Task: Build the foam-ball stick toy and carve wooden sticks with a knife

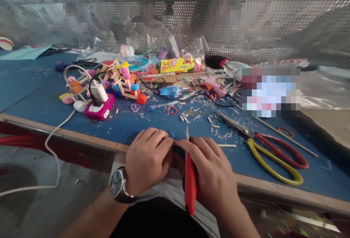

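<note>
My right hand [212, 172] is closed around a red utility knife [190, 190], its blade pointing away from me over the table's front edge. Close beside it, my left hand [150, 157], with a watch on the wrist, has its fingers curled down at the same edge. The two thumbs nearly meet; whatever lies under the left fingers is hidden. A thin pale stick [228, 145] shows just right of my right hand on the blue tabletop. Large scissors [247, 134] with one red and one yellow handle lie to the right.
Stick models with coloured balls [125, 79] stand behind a magenta power adapter [100, 108], whose white cable [51, 146] hangs off the front edge. A pink glue gun [216, 86], plastic wrappers, rubber bands and white shavings are scattered farther back. A perforated metal screen [186, 19] rises behind.
</note>
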### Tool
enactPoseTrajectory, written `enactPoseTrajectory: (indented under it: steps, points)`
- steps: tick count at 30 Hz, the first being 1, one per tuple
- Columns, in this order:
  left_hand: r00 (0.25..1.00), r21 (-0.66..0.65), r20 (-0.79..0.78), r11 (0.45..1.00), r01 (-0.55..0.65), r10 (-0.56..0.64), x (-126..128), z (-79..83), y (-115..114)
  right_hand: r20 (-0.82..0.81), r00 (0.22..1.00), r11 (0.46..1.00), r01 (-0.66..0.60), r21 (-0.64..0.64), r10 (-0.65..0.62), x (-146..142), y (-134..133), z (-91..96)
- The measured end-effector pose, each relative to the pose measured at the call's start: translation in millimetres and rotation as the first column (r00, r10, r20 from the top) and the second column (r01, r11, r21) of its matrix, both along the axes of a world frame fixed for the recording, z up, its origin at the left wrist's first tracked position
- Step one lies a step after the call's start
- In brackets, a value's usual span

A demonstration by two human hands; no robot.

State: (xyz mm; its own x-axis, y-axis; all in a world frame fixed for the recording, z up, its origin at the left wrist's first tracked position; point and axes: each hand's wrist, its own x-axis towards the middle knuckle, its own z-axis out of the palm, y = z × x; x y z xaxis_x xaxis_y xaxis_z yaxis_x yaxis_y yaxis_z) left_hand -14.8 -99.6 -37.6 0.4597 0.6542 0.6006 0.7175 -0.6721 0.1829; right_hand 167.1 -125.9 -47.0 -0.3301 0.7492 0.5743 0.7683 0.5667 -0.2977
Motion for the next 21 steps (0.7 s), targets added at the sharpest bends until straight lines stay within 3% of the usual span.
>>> enactPoseTrajectory:
  steps: [9,15,21]
  points:
    - [0.998,-0.04,0.041,0.998,0.039,-0.037,-2,0.6,-1,-0.021,1.0,0.999,-0.014,-0.031,0.013,0,0,-0.7]
    - [0.981,-0.132,0.162,0.983,0.126,-0.105,-11,8.8,-1,-0.083,0.996,0.999,-0.04,-0.017,0.039,0,2,0.1]
    - [0.972,-0.178,0.219,0.976,0.124,-0.083,-20,15.0,-4,-0.081,0.996,0.999,-0.034,0.012,0.035,-1,3,1.1]
